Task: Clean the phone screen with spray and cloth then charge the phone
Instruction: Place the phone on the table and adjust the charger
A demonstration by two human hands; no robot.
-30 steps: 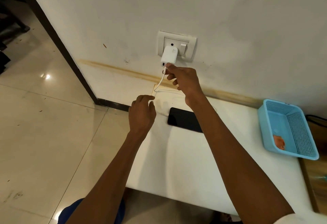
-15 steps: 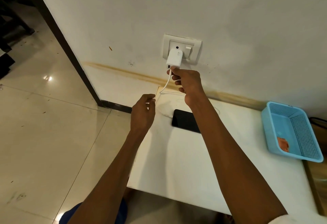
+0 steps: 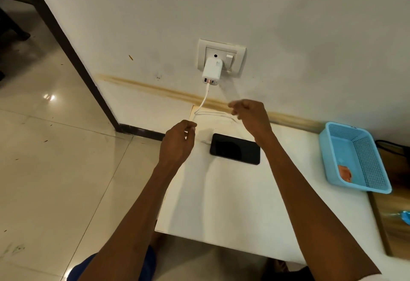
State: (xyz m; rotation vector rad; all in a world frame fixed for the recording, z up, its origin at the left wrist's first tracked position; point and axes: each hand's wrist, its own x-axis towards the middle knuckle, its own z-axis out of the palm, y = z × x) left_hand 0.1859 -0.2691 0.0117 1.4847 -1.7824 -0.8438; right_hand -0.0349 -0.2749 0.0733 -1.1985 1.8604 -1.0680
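Observation:
A black phone (image 3: 235,148) lies face up on the white table (image 3: 221,203), near the wall. A white charger adapter (image 3: 212,71) sits in the wall socket (image 3: 235,46) above it. A white cable (image 3: 204,101) hangs from the adapter, loops over the table's back edge and runs toward the phone's left end. My left hand (image 3: 177,141) hovers left of the phone, thumb and forefinger pinched on the cable. My right hand (image 3: 250,115) is below the adapter and above the cable loop, fingers loosely curled and apart, holding nothing.
A blue plastic basket (image 3: 355,158) with an orange cloth (image 3: 345,173) in it stands at the table's right end. A wooden surface (image 3: 390,214) adjoins on the right. Tiled floor (image 3: 55,170) lies to the left, past a dark door frame (image 3: 73,59).
My right hand has let go of the cable plug at the adapter and dropped down toward the table. My left hand has stayed on the cable.

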